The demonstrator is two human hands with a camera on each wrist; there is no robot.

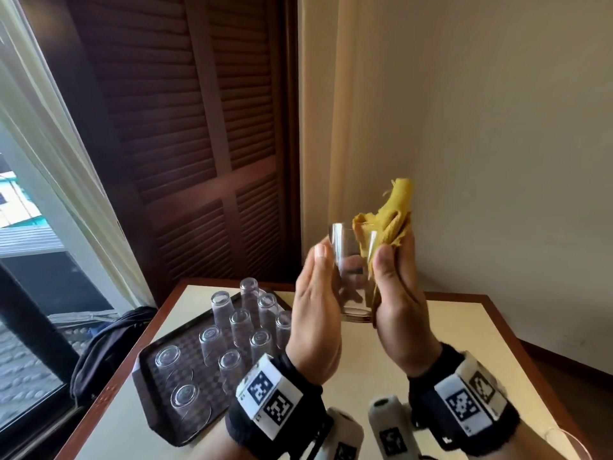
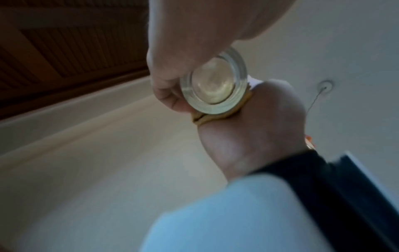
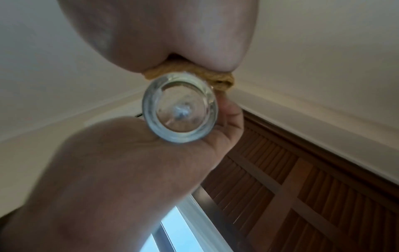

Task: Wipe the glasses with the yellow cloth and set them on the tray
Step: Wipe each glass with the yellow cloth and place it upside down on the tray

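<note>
My left hand (image 1: 326, 262) grips a clear glass (image 1: 350, 273) upright above the table, thumb along its near side. My right hand (image 1: 396, 257) pinches the yellow cloth (image 1: 393, 217) against the glass's right wall. Part of the cloth is tucked into the mouth and the rest sticks up above it. In the left wrist view the glass base (image 2: 213, 81) shows between both hands, with the cloth (image 2: 207, 117) at its edge. The right wrist view shows the same base (image 3: 180, 112) and cloth (image 3: 194, 73). The dark tray (image 1: 151, 405) lies at lower left, bearing several upturned glasses (image 1: 240, 327).
The cream table (image 1: 464, 343) has a wooden border; its right half lies under and beyond my hands. A dark bundle of fabric (image 1: 109, 343) hangs off the table's left side by the window. A louvred wooden door (image 1: 199, 144) stands behind, with a pale wall at right.
</note>
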